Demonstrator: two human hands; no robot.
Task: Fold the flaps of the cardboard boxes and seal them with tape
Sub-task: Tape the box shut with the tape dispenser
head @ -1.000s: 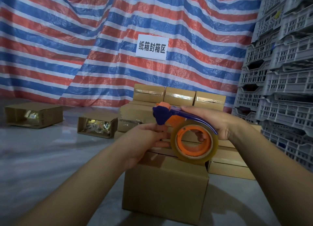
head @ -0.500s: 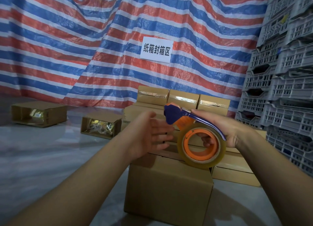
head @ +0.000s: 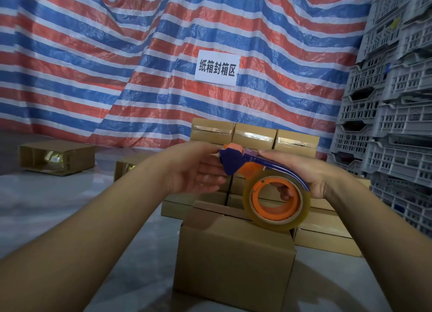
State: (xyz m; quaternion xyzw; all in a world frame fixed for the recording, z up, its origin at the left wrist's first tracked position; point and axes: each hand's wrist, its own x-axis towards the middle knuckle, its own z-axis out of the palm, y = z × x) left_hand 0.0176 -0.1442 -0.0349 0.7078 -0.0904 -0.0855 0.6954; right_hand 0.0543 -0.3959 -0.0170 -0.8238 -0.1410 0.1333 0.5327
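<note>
Left hand, open before, back at dispenser nose, pinching, probably tape end. Right hand clamps handle above box, ready to seal.

A white paper sign taped to the striped tarp reads "纸箱封箱区"; print on the tape roll's orange core is too small to read.

A red, white and blue striped tarpaulin hangs across the back, with a white paper sign printed in black characters fixed to it. Grey slotted plastic crates are stacked high along the right side, standing on a pale glossy floor.
</note>
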